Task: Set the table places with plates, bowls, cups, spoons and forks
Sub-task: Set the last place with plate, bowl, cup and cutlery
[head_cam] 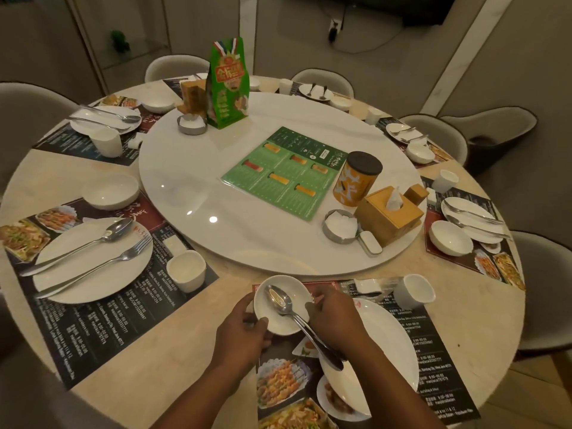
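Two bare forearms reach in from the bottom edge over a dark printed paper placemat (439, 351) with food photos, laid on a round beige table (235, 286). The left hand (247, 332) grips the near left rim of a small white bowl (291, 323), fingers curled round its edge. The right hand (334, 320) is closed round the handle of a silver metal spoon (278, 300), whose head lies inside the bowl. A second metal handle seems to run alongside it, but it is unclear whether this is a fork. Just right of the bowl, partly under the right hand, a large white round plate (380, 342) sits on the placemat. A white cup (413, 291) stands beyond the plate, near the edge of a big white turntable (192, 193) at the table's centre.

To the left, another place is fully laid: a white dinner plate (93, 274) carrying a spoon and fork side by side, a squat cup (186, 270) at its right and a shallow bowl (110, 191) beyond it. On the turntable lie a green drinks menu (288, 171), an orange tin with a black lid (357, 178) and a wooden tissue box (390, 215).
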Action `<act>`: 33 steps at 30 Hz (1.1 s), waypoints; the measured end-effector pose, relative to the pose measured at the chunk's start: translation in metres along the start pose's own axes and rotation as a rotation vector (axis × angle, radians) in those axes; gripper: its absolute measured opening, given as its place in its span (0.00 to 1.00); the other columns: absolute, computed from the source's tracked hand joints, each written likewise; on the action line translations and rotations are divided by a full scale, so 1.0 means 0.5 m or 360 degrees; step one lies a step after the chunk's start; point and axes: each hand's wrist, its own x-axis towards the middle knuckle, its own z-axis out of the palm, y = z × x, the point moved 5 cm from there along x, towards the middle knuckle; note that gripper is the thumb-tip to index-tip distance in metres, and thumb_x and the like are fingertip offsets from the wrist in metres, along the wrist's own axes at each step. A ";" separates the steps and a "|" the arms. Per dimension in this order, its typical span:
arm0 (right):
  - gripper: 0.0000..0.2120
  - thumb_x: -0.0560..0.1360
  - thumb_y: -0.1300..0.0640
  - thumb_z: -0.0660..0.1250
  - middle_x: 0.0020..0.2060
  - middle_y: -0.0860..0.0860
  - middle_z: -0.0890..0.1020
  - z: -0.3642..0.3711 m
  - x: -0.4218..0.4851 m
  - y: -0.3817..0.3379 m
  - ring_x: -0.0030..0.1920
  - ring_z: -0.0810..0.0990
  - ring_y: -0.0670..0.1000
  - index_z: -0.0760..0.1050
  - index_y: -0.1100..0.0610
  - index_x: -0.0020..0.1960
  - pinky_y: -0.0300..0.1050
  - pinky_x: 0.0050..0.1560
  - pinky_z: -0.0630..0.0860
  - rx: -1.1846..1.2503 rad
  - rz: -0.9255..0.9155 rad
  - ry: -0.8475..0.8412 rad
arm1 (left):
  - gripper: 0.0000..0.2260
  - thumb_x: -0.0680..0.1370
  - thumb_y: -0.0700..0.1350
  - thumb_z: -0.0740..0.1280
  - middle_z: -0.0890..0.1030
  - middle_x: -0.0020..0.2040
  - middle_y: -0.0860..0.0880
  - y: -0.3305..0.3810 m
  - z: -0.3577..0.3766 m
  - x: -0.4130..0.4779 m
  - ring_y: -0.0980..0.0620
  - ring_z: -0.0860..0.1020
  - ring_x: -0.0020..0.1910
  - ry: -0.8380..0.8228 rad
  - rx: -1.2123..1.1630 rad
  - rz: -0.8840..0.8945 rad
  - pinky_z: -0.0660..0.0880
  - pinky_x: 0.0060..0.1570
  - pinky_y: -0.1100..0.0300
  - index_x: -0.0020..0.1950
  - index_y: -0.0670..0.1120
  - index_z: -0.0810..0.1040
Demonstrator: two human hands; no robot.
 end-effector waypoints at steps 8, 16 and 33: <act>0.05 0.75 0.54 0.69 0.43 0.46 0.79 -0.001 -0.021 0.015 0.43 0.80 0.48 0.72 0.48 0.48 0.46 0.45 0.81 -0.0061 0.0155 -0.0217 | 0.23 0.79 0.45 0.67 0.81 0.50 0.49 -0.005 -0.005 -0.007 0.51 0.85 0.38 0.0020 0.0062 -0.0046 0.83 0.40 0.56 0.72 0.56 0.68; 0.05 0.74 0.55 0.68 0.46 0.47 0.79 -0.003 -0.021 0.016 0.46 0.79 0.48 0.73 0.48 0.49 0.51 0.51 0.80 0.0070 0.0197 -0.0242 | 0.09 0.76 0.43 0.65 0.82 0.42 0.42 -0.068 0.022 -0.050 0.45 0.80 0.38 0.0113 -0.0215 -0.0557 0.75 0.34 0.55 0.56 0.44 0.75; 0.08 0.75 0.56 0.71 0.38 0.44 0.81 -0.112 -0.125 0.181 0.39 0.79 0.42 0.77 0.46 0.52 0.44 0.43 0.77 0.0355 0.0102 0.0237 | 0.06 0.75 0.38 0.71 0.86 0.41 0.40 -0.016 0.175 -0.104 0.44 0.83 0.38 0.0044 -0.0707 -0.0714 0.76 0.32 0.57 0.51 0.41 0.81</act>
